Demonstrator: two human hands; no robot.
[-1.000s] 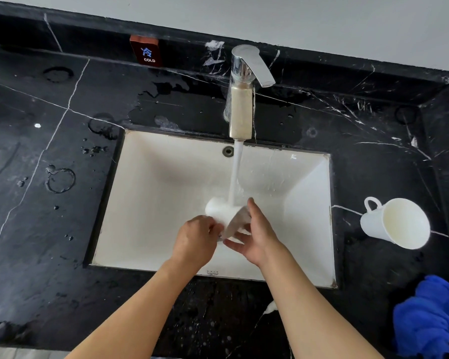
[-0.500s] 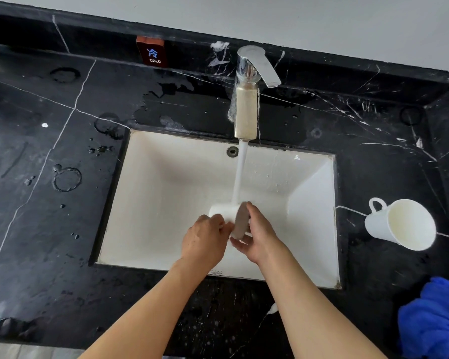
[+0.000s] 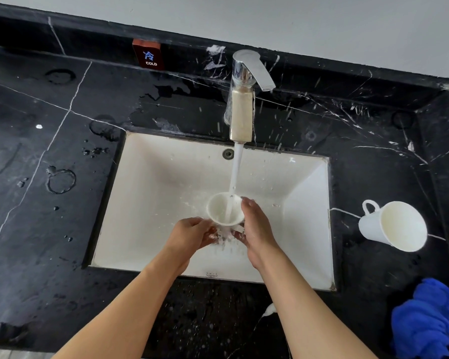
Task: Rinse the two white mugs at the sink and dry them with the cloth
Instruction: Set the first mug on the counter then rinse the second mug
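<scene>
we hold a white mug (image 3: 224,209) mid-frame, left hand (image 3: 192,233) and right hand (image 3: 254,226) clasping it.
wet black marble counter (image 3: 62,229), white sink (image 3: 166,177), grey wall (image 3: 296,19) along top.

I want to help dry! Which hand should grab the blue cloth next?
Probably the right hand: the cloth lies on the counter on its side, beyond the sink. The left hand could keep the mug.

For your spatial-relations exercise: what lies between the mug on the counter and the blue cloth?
Only bare, wet black countertop separates the lying mug from the blue cloth, seen in the head view.
</scene>
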